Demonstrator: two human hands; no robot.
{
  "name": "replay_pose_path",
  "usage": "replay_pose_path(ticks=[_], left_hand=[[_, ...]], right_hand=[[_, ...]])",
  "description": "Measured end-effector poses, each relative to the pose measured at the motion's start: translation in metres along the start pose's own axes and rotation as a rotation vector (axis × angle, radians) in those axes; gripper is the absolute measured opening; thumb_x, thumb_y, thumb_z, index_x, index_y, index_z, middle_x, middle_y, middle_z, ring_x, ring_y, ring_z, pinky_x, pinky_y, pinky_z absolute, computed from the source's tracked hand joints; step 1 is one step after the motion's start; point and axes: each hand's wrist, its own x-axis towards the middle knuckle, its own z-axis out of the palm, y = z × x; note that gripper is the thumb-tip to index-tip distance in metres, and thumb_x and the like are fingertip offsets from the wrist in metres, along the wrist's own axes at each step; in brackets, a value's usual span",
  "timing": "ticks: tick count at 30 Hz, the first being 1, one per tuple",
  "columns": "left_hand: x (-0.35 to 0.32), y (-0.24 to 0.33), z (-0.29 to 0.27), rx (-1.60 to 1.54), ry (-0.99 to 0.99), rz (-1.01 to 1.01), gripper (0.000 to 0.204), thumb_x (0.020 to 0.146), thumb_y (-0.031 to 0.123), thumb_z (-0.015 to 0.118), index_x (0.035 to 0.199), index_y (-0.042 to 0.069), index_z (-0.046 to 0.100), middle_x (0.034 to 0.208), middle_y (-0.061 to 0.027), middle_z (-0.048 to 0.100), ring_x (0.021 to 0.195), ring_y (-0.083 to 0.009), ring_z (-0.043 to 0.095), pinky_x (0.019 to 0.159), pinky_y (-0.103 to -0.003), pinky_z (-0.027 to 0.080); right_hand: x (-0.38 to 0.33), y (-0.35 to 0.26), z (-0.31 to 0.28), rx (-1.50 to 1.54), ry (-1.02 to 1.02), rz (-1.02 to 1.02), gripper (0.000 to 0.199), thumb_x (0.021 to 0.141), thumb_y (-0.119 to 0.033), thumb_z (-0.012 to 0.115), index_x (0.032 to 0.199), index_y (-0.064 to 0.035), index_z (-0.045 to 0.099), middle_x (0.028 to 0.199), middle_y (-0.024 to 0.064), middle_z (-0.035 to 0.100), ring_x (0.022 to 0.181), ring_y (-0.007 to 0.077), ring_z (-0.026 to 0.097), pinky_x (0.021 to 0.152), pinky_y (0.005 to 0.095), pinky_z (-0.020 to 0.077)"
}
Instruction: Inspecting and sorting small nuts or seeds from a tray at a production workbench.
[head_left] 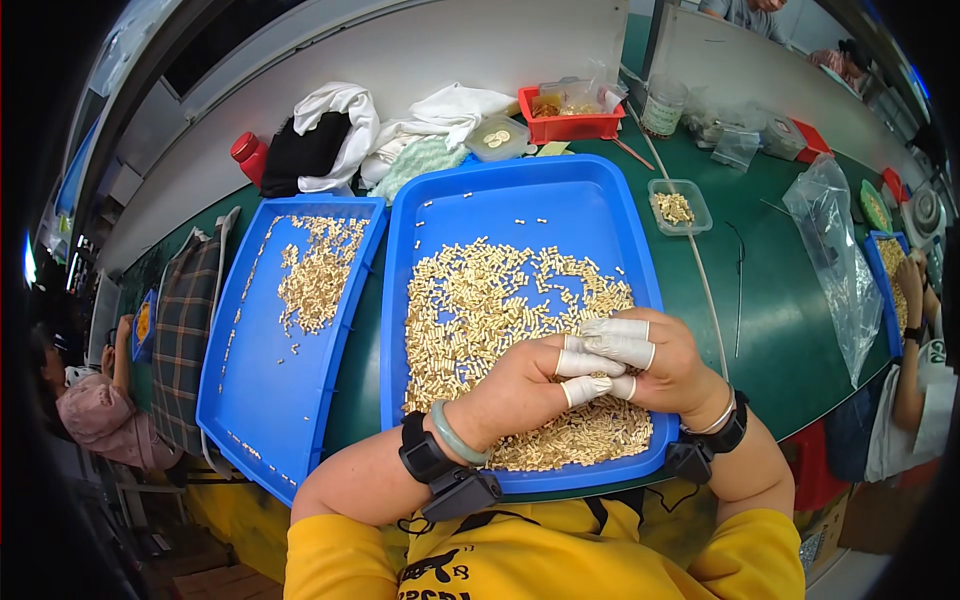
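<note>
Over the near part of a large blue tray (pixel 515 185), my two hands meet with their fingertips pressed together. White finger cots cover several fingers on both. My left hand (pixel 525 385) comes in from the left, its thumb and fingers closed against those of my right hand (pixel 675 365). Whatever lies between the fingers is hidden, apart from a hint of something brass-coloured. Beneath and around them spreads a thick layer of small brass-coloured metal pieces (pixel 470 310), short and narrow-waisted. A few lie singly toward the tray's far end.
To the left, a second blue tray (pixel 265 390) holds a smaller heap of similar pieces. Behind are cloths (pixel 455 110), a red bin (pixel 570 125) and a red bottle (pixel 250 155). At right stand a small clear container (pixel 680 208) and a plastic bag (pixel 835 250). People work on both sides.
</note>
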Motion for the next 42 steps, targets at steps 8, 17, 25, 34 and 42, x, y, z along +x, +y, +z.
replay_pose_path(ticks=[8,17,25,34,42], left_hand=[[0.002,0.0,0.0,0.028,0.033,0.02,0.017,0.075,0.004,0.06,0.091,0.003,0.062,0.092,-0.0077,0.061,0.088,-0.0167,0.056,0.077,-0.025,0.043],[0.0,-0.003,0.0,0.003,0.073,0.009,0.017,0.073,0.003,0.062,0.089,0.003,0.063,0.09,-0.0076,0.061,0.085,-0.0159,0.058,0.074,-0.024,0.045],[-0.001,-0.004,0.002,-0.061,0.103,-0.045,0.015,0.075,0.004,0.061,0.09,0.003,0.062,0.088,-0.0058,0.062,0.083,-0.013,0.057,0.073,-0.023,0.045],[-0.003,-0.002,-0.002,-0.28,0.011,-0.411,0.019,0.079,0.004,0.056,0.098,0.0,0.058,0.092,-0.0061,0.06,0.086,-0.012,0.054,0.077,-0.023,0.042],[0.003,0.009,0.003,0.214,0.285,0.076,0.024,0.077,0.004,0.057,0.1,0.005,0.059,0.103,-0.0111,0.055,0.088,-0.0172,0.054,0.077,-0.027,0.043]], right_hand=[[0.0,0.001,0.0,0.0,-0.013,-0.014,0.039,0.06,-0.009,0.068,0.098,-0.0048,0.058,0.093,0.0117,0.06,0.081,0.0262,0.058,0.068,0.0326,0.0479],[0.002,-0.002,0.001,-0.001,0.03,0.02,0.042,0.052,-0.001,0.065,0.094,-0.0053,0.06,0.092,0.009,0.061,0.078,0.0251,0.058,0.068,0.0319,0.048],[0.001,-0.002,0.001,-0.013,0.03,0.01,0.041,0.053,-0.002,0.066,0.094,-0.0055,0.06,0.092,0.0081,0.061,0.078,0.0248,0.058,0.068,0.0318,0.048],[0.003,-0.003,-0.002,-0.023,0.007,-0.064,0.035,0.056,-0.005,0.069,0.091,-0.0062,0.062,0.092,0.0078,0.061,0.078,0.0244,0.058,0.067,0.0312,0.048],[-0.008,0.005,0.001,0.391,0.073,0.33,0.028,0.064,-0.006,0.069,0.091,-0.0026,0.062,0.095,0.011,0.06,0.082,0.021,0.058,0.072,0.0298,0.0466]])
